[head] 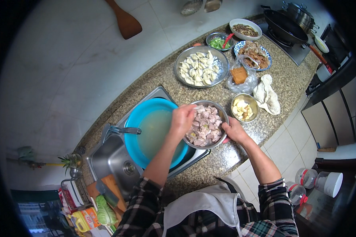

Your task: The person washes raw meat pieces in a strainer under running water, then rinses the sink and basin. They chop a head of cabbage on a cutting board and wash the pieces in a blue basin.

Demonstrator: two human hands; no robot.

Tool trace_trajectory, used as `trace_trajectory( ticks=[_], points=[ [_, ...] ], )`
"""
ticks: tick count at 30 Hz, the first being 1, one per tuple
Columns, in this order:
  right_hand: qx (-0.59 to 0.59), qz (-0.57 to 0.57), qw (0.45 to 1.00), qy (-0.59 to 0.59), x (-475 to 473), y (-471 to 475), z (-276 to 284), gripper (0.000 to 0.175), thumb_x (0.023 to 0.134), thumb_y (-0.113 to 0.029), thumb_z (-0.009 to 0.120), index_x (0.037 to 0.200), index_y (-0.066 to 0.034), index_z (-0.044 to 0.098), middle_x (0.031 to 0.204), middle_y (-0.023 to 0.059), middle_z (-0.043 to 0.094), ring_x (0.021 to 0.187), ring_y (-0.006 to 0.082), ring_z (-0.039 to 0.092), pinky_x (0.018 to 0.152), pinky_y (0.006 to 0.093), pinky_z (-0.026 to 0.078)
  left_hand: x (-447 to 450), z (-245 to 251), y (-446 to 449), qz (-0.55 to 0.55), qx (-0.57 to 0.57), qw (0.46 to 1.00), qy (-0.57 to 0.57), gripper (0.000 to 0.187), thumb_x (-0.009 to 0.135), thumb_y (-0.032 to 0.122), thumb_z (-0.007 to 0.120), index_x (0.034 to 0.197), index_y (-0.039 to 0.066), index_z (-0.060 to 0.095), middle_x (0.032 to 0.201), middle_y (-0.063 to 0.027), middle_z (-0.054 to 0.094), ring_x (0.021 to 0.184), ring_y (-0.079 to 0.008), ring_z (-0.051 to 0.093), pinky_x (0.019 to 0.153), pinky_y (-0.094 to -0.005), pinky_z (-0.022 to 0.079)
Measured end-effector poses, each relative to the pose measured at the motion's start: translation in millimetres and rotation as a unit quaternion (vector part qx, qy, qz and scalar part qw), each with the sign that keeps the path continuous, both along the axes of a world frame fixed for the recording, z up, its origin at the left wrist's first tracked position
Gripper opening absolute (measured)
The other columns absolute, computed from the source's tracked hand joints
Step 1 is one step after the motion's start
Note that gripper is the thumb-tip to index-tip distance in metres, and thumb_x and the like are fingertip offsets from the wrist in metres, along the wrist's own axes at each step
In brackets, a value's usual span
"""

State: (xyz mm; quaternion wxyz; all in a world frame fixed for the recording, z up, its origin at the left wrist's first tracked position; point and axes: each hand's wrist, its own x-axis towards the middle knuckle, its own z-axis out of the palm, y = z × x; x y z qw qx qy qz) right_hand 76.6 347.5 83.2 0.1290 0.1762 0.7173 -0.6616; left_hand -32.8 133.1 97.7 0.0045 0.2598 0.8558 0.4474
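Observation:
A steel bowl point(224, 134) of pale cut meat pieces point(207, 124) is in front of me, partly over the edge of the sink. My right hand point(233, 130) grips its right rim, thumb on the outer side. At the left rim is my left hand point(182, 118), its fingers bent together over the meat; whether they pinch a piece or the rim is hard to see. Left of the bowl, a blue plastic basin point(130, 118) of cloudy water point(154, 130) sits in the sink, partly behind my left forearm.
The faucet point(124, 130) reaches over the basin. Behind stand a steel dish of dumplings point(198, 68), a bowl of chopped greens point(219, 43) and a small bowl of garlic and ginger point(242, 109). A white cloth point(267, 94) lies rightward; a wok point(284, 26) sits on the stove.

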Motion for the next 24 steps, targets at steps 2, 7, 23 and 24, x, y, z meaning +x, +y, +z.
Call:
trace_trajectory(
  ticks=[2, 7, 23, 24],
  points=[
    [0.006, 0.006, 1.000, 0.008, 0, 0, 0, 0.030, 0.091, -0.010, 0.045, 0.112, 0.0097, 0.053, 0.082, 0.0193, 0.064, 0.052, 0.0239, 0.066, 0.042, 0.0317, 0.056, 0, 14, -25, 0.029, 0.035, 0.999, 0.025, 0.018, 0.090, 0.008, 0.063, 0.107, 0.004, 0.068, 0.090, -0.0095, 0.064, 0.070, -0.0157, 0.066, 0.059, -0.0274, 0.052],
    [-0.002, 0.003, 1.000, 0.011, 1, -2, 5, 0.031, 0.090, -0.011, 0.045, 0.113, 0.0091, 0.053, 0.082, 0.0186, 0.064, 0.052, 0.0232, 0.067, 0.042, 0.0317, 0.056, 14, 48, -76, 0.096, -0.316, 0.895, 0.298, 0.020, 0.083, 0.006, 0.064, 0.102, 0.004, 0.070, 0.087, -0.0128, 0.063, 0.079, -0.0284, 0.061, 0.068, -0.0375, 0.049],
    [0.014, 0.003, 1.000, 0.005, -1, 0, 2, 0.032, 0.090, -0.011, 0.046, 0.114, 0.0074, 0.055, 0.082, 0.0184, 0.065, 0.054, 0.0230, 0.067, 0.043, 0.0316, 0.057, 9, 34, -4, -0.248, -0.151, 0.957, -0.008, 0.014, 0.076, 0.009, 0.076, 0.082, 0.003, 0.065, 0.079, -0.0079, 0.059, 0.070, -0.0205, 0.060, 0.062, -0.0322, 0.048],
    [0.007, 0.003, 1.000, -0.005, -1, 0, 3, 0.032, 0.090, -0.011, 0.046, 0.114, 0.0072, 0.055, 0.082, 0.0183, 0.065, 0.054, 0.0229, 0.067, 0.043, 0.0316, 0.057, 10, 35, -7, -0.229, -0.129, 0.965, -0.023, 0.014, 0.076, 0.010, 0.076, 0.084, 0.003, 0.066, 0.079, -0.0081, 0.060, 0.069, -0.0195, 0.060, 0.062, -0.0314, 0.048]
  ],
)
